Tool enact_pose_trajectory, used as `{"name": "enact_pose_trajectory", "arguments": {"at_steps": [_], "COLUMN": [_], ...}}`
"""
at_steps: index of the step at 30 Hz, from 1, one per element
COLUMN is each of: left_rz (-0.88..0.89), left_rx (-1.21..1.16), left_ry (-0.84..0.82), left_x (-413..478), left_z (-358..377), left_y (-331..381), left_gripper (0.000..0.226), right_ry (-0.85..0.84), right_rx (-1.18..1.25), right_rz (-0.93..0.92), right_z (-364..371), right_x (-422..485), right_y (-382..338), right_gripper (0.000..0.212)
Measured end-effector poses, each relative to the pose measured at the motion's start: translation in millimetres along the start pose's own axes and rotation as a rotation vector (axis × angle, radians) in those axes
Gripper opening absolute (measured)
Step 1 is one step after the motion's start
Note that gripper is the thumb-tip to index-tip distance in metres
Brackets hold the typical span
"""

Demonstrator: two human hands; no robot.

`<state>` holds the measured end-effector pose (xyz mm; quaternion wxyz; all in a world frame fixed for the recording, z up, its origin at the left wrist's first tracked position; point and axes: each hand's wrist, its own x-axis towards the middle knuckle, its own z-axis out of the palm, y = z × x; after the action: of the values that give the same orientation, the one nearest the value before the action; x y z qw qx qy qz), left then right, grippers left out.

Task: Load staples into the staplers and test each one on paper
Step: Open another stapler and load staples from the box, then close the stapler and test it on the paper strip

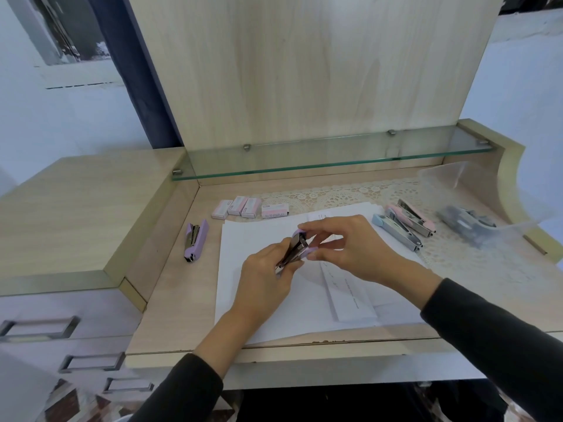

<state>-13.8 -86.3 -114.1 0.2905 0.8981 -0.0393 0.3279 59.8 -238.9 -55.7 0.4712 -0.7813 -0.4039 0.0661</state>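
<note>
We grip the opened lilac stapler [296, 248] above the paper [262, 239]: left hand [264, 277] clasps its metal base, right hand [350, 248] pinches the cover. Staple boxes [243, 206] lie beyond; a second lilac stapler [195, 240] lies left.

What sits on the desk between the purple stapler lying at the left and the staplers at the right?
In the head view, paper sheets and both hands, left hand and right hand, holding an open stapler.

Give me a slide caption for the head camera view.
Both hands, left and right, hold an opened lilac stapler above white paper, staple boxes behind.
</note>
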Motion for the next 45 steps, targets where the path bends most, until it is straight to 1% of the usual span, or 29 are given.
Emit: {"name": "enact_pose_trajectory", "arguments": {"at_steps": [2,4,7,9,12,14,16,19,21,24,25,27,29,31,33,35,36,38,40,41,43,45], "left_rz": [-0.043,-0.137,-0.263,-0.268,-0.293,-0.314,-0.33,-0.293,-0.306,-0.348,-0.351,-0.356,-0.359,-0.343,-0.313,-0.275,-0.236,-0.091,0.069,0.118,0.13,0.068], "left_rx": [-0.075,-0.188,-0.354,-0.414,-0.469,-0.49,-0.503,-0.477,-0.453,-0.459,-0.455,-0.411,-0.34,-0.237,-0.119,0.006,0.069,0.17,0.255,0.305,0.362,0.307], "left_ry": [0.01,0.026,-0.033,-0.063,-0.063,-0.073,-0.084,-0.067,-0.036,-0.028,-0.042,-0.08,-0.144,-0.256,-0.364,-0.467,-0.526,-0.674,-0.808,-0.849,-0.887,-0.91], "left_x": [1,3,6,6,6,7,8,9,11,18,21,30,42,54,66,78,83,90,95,96,97,97], "left_z": [-2,-5,-12,-14,-12,-9,-8,-6,-6,-9,-11,-13,-13,-9,-1,7,10,18,26,29,33,33], "left_y": [0,4,14,22,31,35,38,43,47,49,48,44,35,26,19,15,14,15,16,18,20,22], "left_gripper": [0.034,0.032,0.029,0.031,0.029,0.024,0.03,0.042,0.042,0.037,0.032,0.022,0.014,0.013,0.021,0.033,0.038,0.046,0.047,0.047,0.044,0.038], "right_ry": [-0.014,-0.004,0.032,0.063,0.181,0.209,0.179,0.148,0.164,0.193,0.182,0.131,0.116,0.129,0.132,0.111,0.097,0.089,0.094,0.089,0.054,0.024], "right_rx": [0.011,0.027,0.05,0.092,0.188,0.258,0.257,0.253,0.23,0.179,0.189,0.321,0.425,0.395,0.328,0.278,0.245,0.201,0.158,0.122,0.076,0.063], "right_rz": [0.03,0.047,0.079,0.071,0.054,0.048,0.049,0.08,0.083,0.084,0.11,0.192,0.248,0.287,0.333,0.354,0.358,0.37,0.39,0.4,0.409,0.416], "right_z": [-2,-3,-5,-3,-4,-7,-9,-9,-11,-20,-25,-38,-52,-62,-68,-70,-70,-70,-71,-71,-72,-71], "right_x": [-2,-4,-7,-9,-8,-8,-8,-12,-15,-17,-18,-19,-22,-25,-28,-31,-33,-36,-39,-39,-41,-41], "right_y": [1,2,6,5,2,2,3,6,8,8,7,8,11,19,26,32,33,37,39,40,42,45], "right_gripper": [0.046,0.047,0.036,0.029,0.019,0.016,0.016,0.021,0.017,0.002,0.004,0.008,0.007,0.008,0.011,0.019,0.023,0.025,0.024,0.024,0.03,0.031]}}
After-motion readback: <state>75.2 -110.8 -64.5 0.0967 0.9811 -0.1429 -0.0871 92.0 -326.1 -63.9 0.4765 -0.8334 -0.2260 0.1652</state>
